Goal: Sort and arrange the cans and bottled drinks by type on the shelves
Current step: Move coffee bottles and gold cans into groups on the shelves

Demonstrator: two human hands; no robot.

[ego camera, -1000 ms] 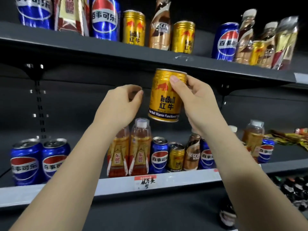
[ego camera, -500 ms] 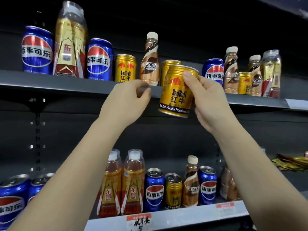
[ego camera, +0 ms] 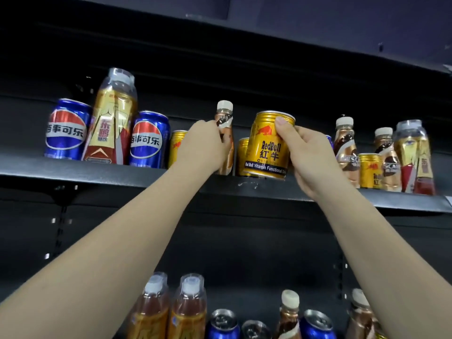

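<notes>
A person's right hand [ego camera: 310,155] grips a gold Red Bull can [ego camera: 267,145] at the front edge of the upper shelf [ego camera: 80,171], tilted slightly and not yet set down, while the left hand [ego camera: 205,148] closes around the lower body of a Nescafé coffee bottle [ego camera: 224,118] standing just beside it. The sorting looks far from finished: on the upper shelf, Pepsi cans [ego camera: 149,140] still alternate with a tall gold-and-red bottle [ego camera: 111,121], gold cans sit singly among coffee bottles [ego camera: 346,152], and another gold can [ego camera: 369,171] is wedged between bottles at the right. The lower shelf shows the same mix of amber bottles [ego camera: 188,309], blue cans [ego camera: 222,324] and coffee bottles. Legible on the held can: "RedBull", Chinese characters beneath it, and "Red Bull Vitamin Functional" on a dark band. The Pepsi cans carry Chinese lettering across the red, white and blue emblem. "ESC" and "SCA" fragments show on the right-hand coffee bottles.
</notes>
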